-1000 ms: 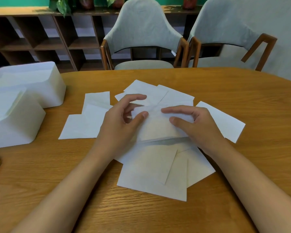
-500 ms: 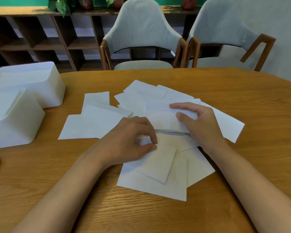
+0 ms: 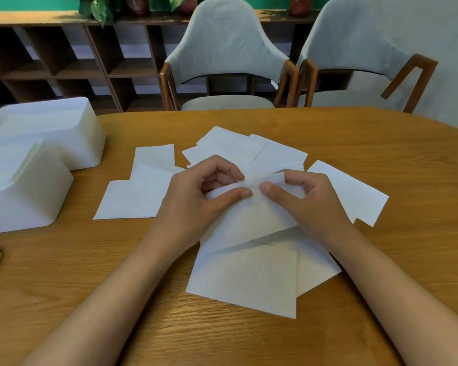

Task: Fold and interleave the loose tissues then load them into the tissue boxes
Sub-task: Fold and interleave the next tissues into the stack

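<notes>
White tissue (image 3: 249, 220) mid-fold, top edge clamped by fingers (image 3: 236, 194) of left hand (image 3: 196, 199) and right hand (image 3: 312, 204); next, likely: crease flat, interleave.

Soft, even room light over the table (image 3: 368, 159), warm on the wood grain; no hard glare anywhere; the tissue boxes (image 3: 64, 138) at left glow near-white, edges washed out; loose tissues (image 3: 143, 196) take a cool bluish cast; a gentle shadow under the raised tissue (image 3: 249, 223); slight blur where left hand (image 3: 196, 199) and right hand (image 3: 312, 204) meet; shelf (image 3: 64, 70) cubbies fall dark, a sunlit patch on top; wide-angle bowing curves the table's far edge and tilts the chairs (image 3: 222, 48) outward.
</notes>
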`<state>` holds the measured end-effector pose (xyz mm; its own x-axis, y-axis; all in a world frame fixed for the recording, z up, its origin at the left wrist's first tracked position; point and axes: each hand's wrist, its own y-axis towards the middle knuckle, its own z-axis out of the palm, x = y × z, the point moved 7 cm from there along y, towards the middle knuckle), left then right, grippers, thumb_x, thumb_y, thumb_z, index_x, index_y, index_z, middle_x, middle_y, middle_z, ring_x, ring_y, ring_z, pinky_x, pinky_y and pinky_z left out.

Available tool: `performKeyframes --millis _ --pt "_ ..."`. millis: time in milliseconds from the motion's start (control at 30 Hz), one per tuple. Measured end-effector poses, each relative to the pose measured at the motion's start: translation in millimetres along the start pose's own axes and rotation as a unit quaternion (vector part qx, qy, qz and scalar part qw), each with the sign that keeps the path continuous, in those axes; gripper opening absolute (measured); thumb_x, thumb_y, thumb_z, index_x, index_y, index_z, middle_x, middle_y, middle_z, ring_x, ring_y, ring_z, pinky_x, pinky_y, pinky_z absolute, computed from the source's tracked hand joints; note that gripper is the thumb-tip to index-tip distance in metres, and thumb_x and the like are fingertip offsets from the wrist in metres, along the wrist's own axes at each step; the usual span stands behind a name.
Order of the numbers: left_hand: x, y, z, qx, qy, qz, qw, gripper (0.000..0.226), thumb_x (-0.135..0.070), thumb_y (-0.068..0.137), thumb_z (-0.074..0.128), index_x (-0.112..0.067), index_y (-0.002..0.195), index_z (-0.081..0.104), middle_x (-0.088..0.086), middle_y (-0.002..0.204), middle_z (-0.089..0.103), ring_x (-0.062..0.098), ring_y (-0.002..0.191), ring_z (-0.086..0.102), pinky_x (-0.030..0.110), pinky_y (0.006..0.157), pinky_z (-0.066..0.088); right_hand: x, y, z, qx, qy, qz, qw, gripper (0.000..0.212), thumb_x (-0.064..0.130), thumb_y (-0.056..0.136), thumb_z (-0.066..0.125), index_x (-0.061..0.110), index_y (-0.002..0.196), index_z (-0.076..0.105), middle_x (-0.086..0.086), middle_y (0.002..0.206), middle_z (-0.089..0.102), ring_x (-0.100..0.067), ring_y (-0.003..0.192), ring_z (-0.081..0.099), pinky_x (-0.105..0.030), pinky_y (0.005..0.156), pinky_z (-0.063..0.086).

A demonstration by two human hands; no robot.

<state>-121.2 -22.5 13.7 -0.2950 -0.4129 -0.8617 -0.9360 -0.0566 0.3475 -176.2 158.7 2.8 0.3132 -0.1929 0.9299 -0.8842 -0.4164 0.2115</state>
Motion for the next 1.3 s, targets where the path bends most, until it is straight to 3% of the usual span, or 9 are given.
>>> performKeyframes --millis 67,167,333,500,733,1067,1133,1200,1300 --pt "1.3 1.2 -2.5 -0.002 0.005 -0.008 1.000 0.024 -0.031 0.083 0.084 -0.026 0.103 0.073 -0.009 0.092 0.074 0.017 0.093 0.071 0.032 0.086 0.059 -3.0 0.1 -1.3 -0.015 -0.011 0.001 1.000 0.013 0.025 0.093 0.069 0.032 0.082 0.071 0.034 0.077 0.068 0.013 0.083 0.064 -0.006 0.063 0.047" --pt "2.5 4.3 -10.2 -0.025 0.009 -0.009 1.000 0.020 -0.024 0.086 0.084 -0.024 0.104 0.074 -0.010 0.089 0.076 0.015 0.090 0.072 0.029 0.085 0.058 -4.6 0.6 -2.7 -0.008 0.014 0.021 1.000 0.004 0.028 0.092 0.070 0.029 0.094 0.074 0.027 0.091 0.072 0.006 0.090 0.067 -0.010 0.067 0.050" --pt "-2.0 2.8 -10.5 -0.053 0.029 0.005 0.998 0.017 -0.019 0.086 0.085 -0.023 0.100 0.075 -0.016 0.090 0.076 0.008 0.093 0.073 0.016 0.084 0.053 -2.4 0.2 7.0 0.033 -0.066 -0.009 0.997 0.052 0.046 0.084 0.071 0.051 0.132 0.052 0.048 0.130 0.045 0.030 0.119 0.033 0.009 0.089 0.024" --pt "0.4 3.2 -11.1 -0.059 0.030 -0.005 0.998 0.016 -0.022 0.085 0.085 -0.026 0.098 0.076 -0.019 0.093 0.076 0.004 0.094 0.073 0.013 0.084 0.053 -3.2 -0.1 11.5 0.045 -0.064 -0.019 0.997 0.081 0.053 0.083 0.073 0.062 0.146 0.023 0.044 0.154 0.017 0.032 0.129 0.010 -0.006 0.100 0.014" --pt "5.2 2.2 -7.4 -0.065 0.034 -0.015 0.997 0.012 -0.024 0.087 0.084 -0.027 0.097 0.079 -0.021 0.094 0.076 0.004 0.095 0.072 0.013 0.084 0.054 3.6 -1.3 12.2 0.038 -0.085 -0.041 0.995 0.074 0.038 0.094 0.067 0.058 0.148 0.021 0.039 0.157 0.017 0.013 0.145 0.013 -0.007 0.106 0.012" --pt "9.0 0.6 -2.6 -0.079 0.021 -0.030 0.996 0.010 -0.027 0.089 0.081 -0.031 0.098 0.078 -0.021 0.098 0.075 0.004 0.098 0.070 0.019 0.088 0.056 6.4 -3.2 13.0 0.043 -0.097 -0.059 0.993 0.072 0.027 0.098 0.065 0.054 0.149 0.022 0.035 0.158 0.019 0.030 0.131 0.016 0.007 0.097 0.017" --pt "7.0 0.6 -4.5 -0.085 0.056 -0.015 0.995 0.015 -0.034 0.091 0.078 -0.035 0.106 0.075 -0.021 0.110 0.071 0.004 0.107 0.065 0.016 0.089 0.051 7.3 -2.2 9.9 0.032 -0.083 -0.065 0.994 0.070 0.021 0.099 0.064 0.054 0.146 0.025 0.037 0.155 0.022 0.024 0.136 0.017 -0.006 0.111 0.017" --pt "7.8 2.2 -5.4 -0.072 0.064 -0.026 0.995 0.024 -0.040 0.092 0.076 -0.037 0.115 0.071 -0.024 0.120 0.065 -0.001 0.114 0.060 0.009 0.088 0.045 8.9 -1.8 3.9 0.021 -0.043 -0.069 0.996 0.068 0.018 0.098 0.065 0.055 0.143 0.031 0.040 0.149 0.029 0.011 0.142 0.024 -0.032 0.122 0.026" --pt "11.9 4.0 -5.8 -0.059 0.007 -0.068 0.996 0.022 -0.033 0.095 0.074 -0.036 0.116 0.071 -0.028 0.118 0.066 -0.011 0.107 0.057 0.005 0.074 0.041 7.7 1.1 -3.6 0.009 -0.013 -0.058 0.998 0.065 0.024 0.095 0.067 0.061 0.137 0.035 0.040 0.145 0.032 0.001 0.140 0.033 -0.046 0.115 0.039"
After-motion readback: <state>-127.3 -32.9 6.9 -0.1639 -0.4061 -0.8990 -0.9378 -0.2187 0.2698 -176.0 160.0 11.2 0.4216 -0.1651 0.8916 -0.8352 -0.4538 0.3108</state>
